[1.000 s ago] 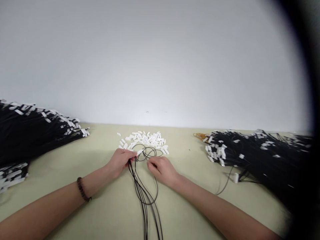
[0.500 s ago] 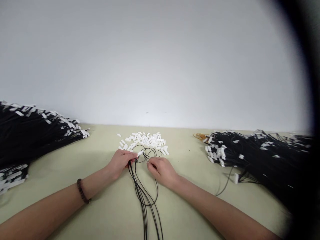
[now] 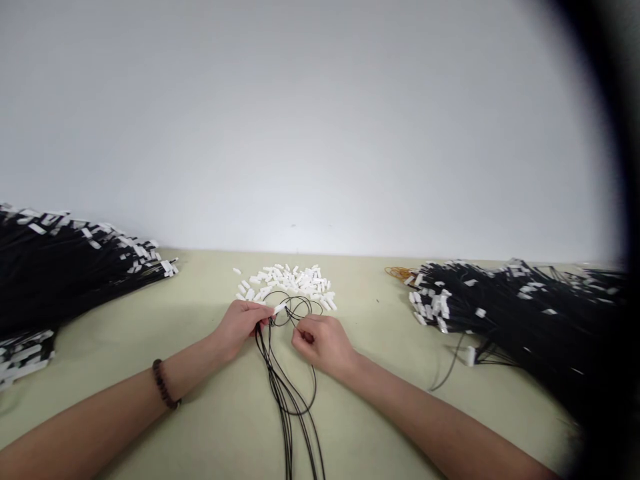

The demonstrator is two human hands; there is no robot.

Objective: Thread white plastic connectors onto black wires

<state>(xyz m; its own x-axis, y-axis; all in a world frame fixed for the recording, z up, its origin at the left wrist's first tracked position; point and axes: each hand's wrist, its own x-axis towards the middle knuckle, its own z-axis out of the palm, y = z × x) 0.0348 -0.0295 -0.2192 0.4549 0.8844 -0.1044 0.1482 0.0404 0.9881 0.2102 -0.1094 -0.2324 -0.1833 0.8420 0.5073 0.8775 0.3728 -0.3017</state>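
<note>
My left hand [image 3: 245,325] pinches a white connector [image 3: 280,308] between thumb and fingers. Several thin black wires [image 3: 285,393] hang from under that hand toward the front edge of the view. Beyond the connector, a few wires curl into loops [image 3: 299,305]. To the right, my right hand [image 3: 320,341] is closed, its fingers curled at the end of the looped wires. A black wire runs into its fingertips, and the exact grip is hidden. Another wire passes below this hand in a wide curve.
Loose white connectors [image 3: 295,280] lie piled just past my hands. Bundles of black wires with white ends rest on the left [image 3: 60,267] and right [image 3: 510,313]. Yellow wire [image 3: 397,273] lies by the right bundle. A pale wall [image 3: 320,133] stands behind the table [image 3: 370,413].
The thumb and fingers of my right hand have shifted, curling in more, with a small gap showing between them. My left hand keeps hold of the white connector.
</note>
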